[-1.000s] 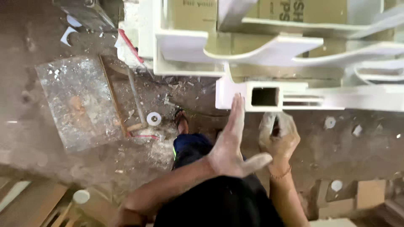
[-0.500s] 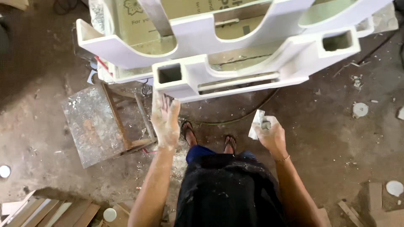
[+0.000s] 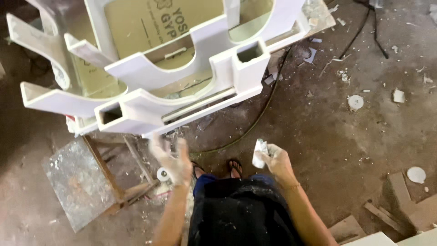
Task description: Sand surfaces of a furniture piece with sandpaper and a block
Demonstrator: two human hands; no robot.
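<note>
A large white frame (image 3: 182, 73) of hollow box sections and curved pieces stands in front of me, tilted, over brown boards. My left hand (image 3: 173, 159) is dusted white, fingers spread, raised just below the frame's lower rail and holding nothing; it is blurred. My right hand (image 3: 275, 159) is closed around a folded white piece of sandpaper or cloth (image 3: 259, 152), held away from the frame above the floor. My feet in sandals (image 3: 234, 167) show below.
A paint-spattered wooden stool (image 3: 79, 182) stands at lower left. A dark cable (image 3: 268, 105) runs across the dusty floor. White plaster discs (image 3: 356, 102) and chips lie to the right, wooden offcuts (image 3: 400, 205) at lower right.
The view has swung, so the frame now sits up and left. My left hand has come off the frame's lower rail and dropped slightly. The right hand still holds the white piece.
</note>
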